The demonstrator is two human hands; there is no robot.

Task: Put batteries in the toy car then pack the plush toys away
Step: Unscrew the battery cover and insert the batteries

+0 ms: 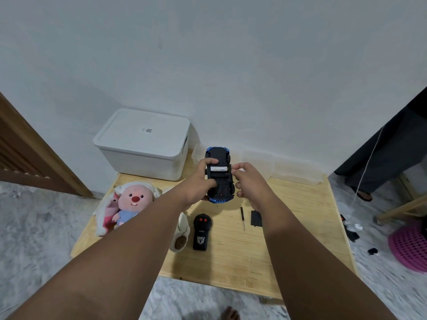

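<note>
A blue toy car point(220, 158) is held upside down above the wooden table point(288, 239), its black underside facing me. My left hand point(200, 181) grips its left side, thumb and fingers wrapped round the body. A white battery point(218, 169) lies across the open compartment. My right hand point(248, 181) is at the car's right side, fingertips pinching at the battery's right end. A pink plush with white hair point(134, 199) lies at the table's left edge beside a pink-and-white plush point(106, 213). A cream plush point(181, 236) lies partly hidden under my left forearm.
A white lidded storage box point(143, 144) stands at the table's back left against the wall. On the table lie a black remote control point(201, 232), a small screwdriver point(242, 217) and the black battery cover point(256, 218). A pink basket point(409, 248) sits on the floor at right.
</note>
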